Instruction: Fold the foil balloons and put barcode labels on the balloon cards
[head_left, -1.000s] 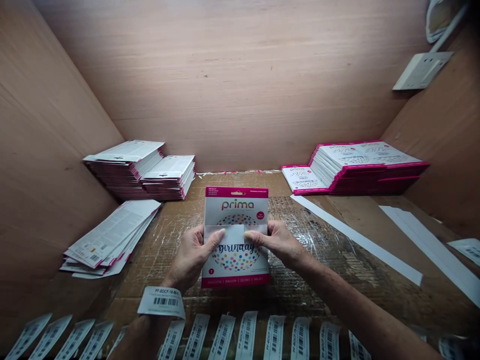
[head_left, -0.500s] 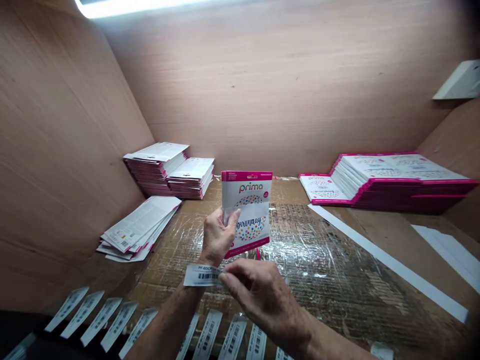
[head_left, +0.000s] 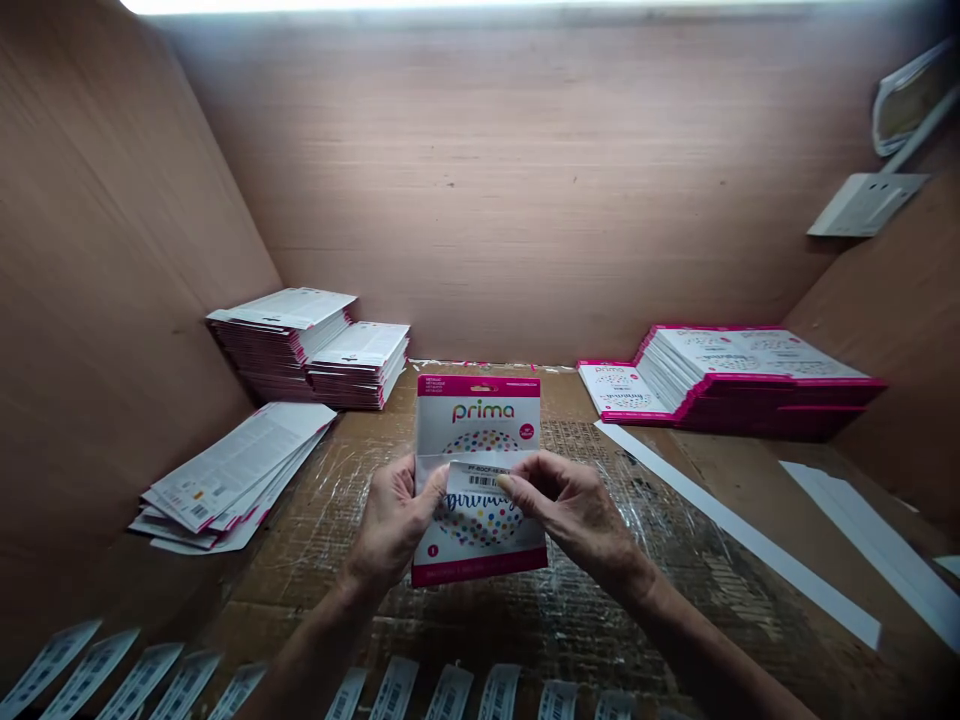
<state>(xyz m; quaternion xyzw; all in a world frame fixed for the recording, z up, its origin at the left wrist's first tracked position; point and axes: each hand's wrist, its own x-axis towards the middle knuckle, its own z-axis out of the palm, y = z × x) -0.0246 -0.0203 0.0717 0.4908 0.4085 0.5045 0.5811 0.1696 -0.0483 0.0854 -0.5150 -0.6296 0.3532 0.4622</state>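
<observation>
A flat white and pink "prima" birthday balloon packet (head_left: 480, 555) is held upright in front of me. My left hand (head_left: 397, 515) grips its left side, thumb across the front. With thumb and fingertips pinched, my right hand (head_left: 574, 505) has the right end of a white barcode label (head_left: 480, 478). The label lies against or just in front of the middle of the packet, above the printed lettering; I cannot tell whether it is stuck down. Along the near edge stand several more barcode labels (head_left: 450, 690) in a row.
Packets are stacked back side up at the left (head_left: 281, 345), with a loose fanned pile (head_left: 232, 485) nearer. A front-side-up packet stack (head_left: 772, 385) stands at the right. White paper strips (head_left: 739, 530) lie on the taped cardboard surface (head_left: 315, 540). Wooden walls (head_left: 480, 200) enclose the space.
My right hand has brought the barcode label from beside my left wrist up to the front of the packet. The packet is now more squarely facing me and lower in view.
</observation>
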